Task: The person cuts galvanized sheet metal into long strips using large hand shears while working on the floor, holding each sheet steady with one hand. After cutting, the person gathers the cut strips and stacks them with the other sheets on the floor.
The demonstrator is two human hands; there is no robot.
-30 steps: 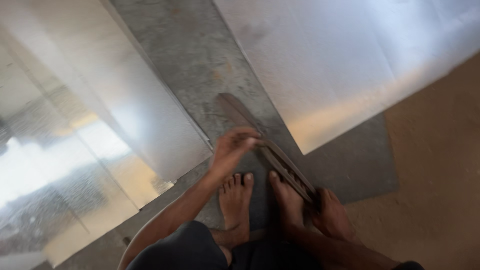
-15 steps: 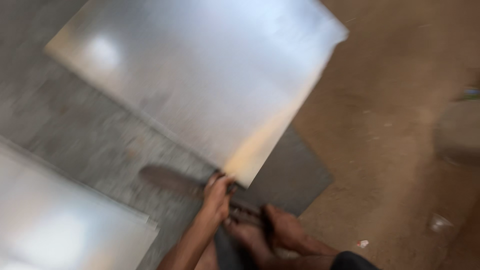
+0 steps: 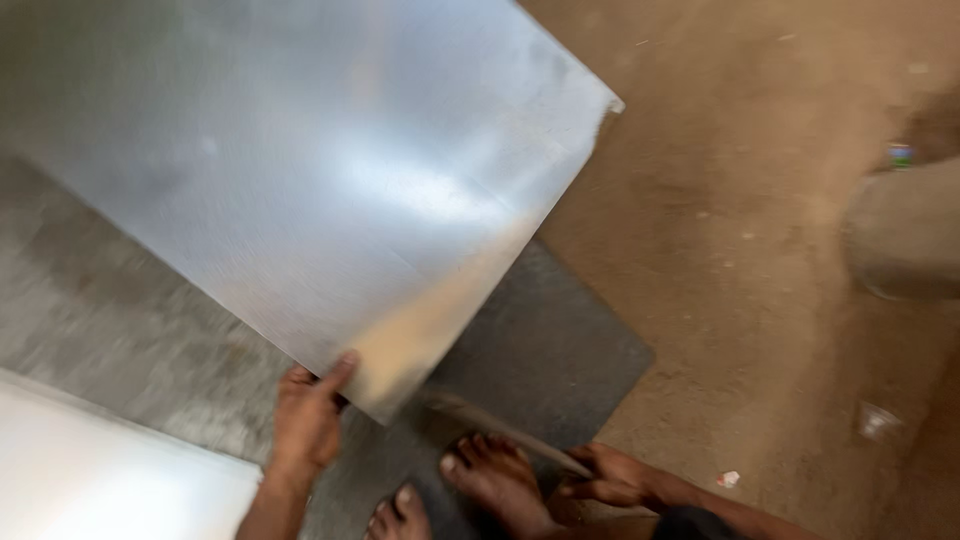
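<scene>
The metal sheet (image 3: 300, 180) gleams silvery grey; the slab (image 3: 560, 350) beneath is dark mottled grey. The dirt floor (image 3: 740, 200) is dull brown.

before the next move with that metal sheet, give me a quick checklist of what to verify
1. Left hand grips the near edge of the shiny metal sheet: ok.
2. Right hand holds the long flat tool: ok, though the grip is blurred.
3. Bare feet away from the sheet's corner and the tool: not ok, toes lie right beside both.
4. Sheet resting over the dark mat: ok.
5. Second sheet apart from the first: ok.
6. Sheet edge sharpness: cannot tell.
</scene>
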